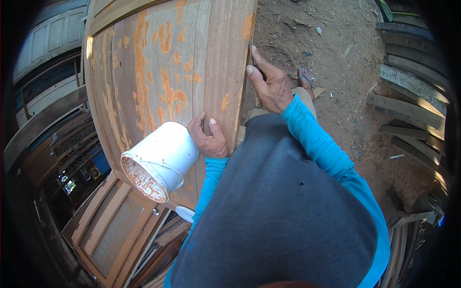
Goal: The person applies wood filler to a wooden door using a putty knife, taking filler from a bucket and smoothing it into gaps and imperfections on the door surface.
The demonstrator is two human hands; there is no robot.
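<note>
A wooden panel (pixel 206 57), patched with orange filler, lies in front of me. My left hand (pixel 209 137) rests on it with thumb and forefinger apart, close against the base of a white bucket (pixel 165 151). The bucket lies tilted on its side, its mouth toward the lower left and its inside crusted with dried white and orange-brown stuff. At the panel's right edge is my right hand (pixel 272 85), forefinger pointing along the edge and the other fingers curled. A thin dark sliver shows at the forefinger's tip; what it belongs to is hidden.
A round white lid (pixel 185 213) shows beneath the bucket. Framed wooden doors (pixel 115 230) and boards are stacked at the lower left. Cluttered shelves (pixel 72 153) stand at the left. Timber planks (pixel 408 108) line the right, across bare dirt ground (pixel 336 72) with scraps.
</note>
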